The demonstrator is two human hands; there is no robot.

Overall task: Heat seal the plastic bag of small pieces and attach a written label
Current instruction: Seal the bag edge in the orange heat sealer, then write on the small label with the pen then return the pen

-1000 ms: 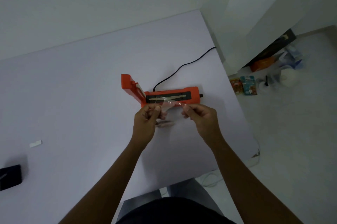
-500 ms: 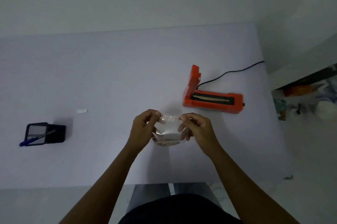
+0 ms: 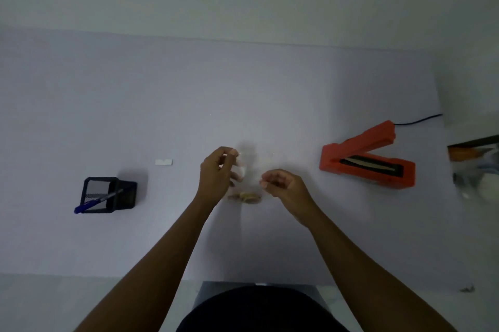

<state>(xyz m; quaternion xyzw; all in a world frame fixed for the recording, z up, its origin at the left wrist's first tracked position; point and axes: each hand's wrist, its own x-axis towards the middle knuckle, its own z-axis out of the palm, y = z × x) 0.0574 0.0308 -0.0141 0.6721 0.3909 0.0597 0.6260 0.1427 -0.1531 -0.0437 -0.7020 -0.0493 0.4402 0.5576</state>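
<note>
blue pen (image 3: 93, 202) in mesh holder (image 3: 109, 194)

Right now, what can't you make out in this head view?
- Plastic bag: clear film, nearly invisible in dim light; its edges and any seal line cannot be told.
- Small pieces: too small and blurred to identify.
- Right hand: whether it pinches the bag is unclear.
- White label: too small to tell whether written.
- Clutter beside the orange sealer: cut off by the right edge, blurred.
</note>
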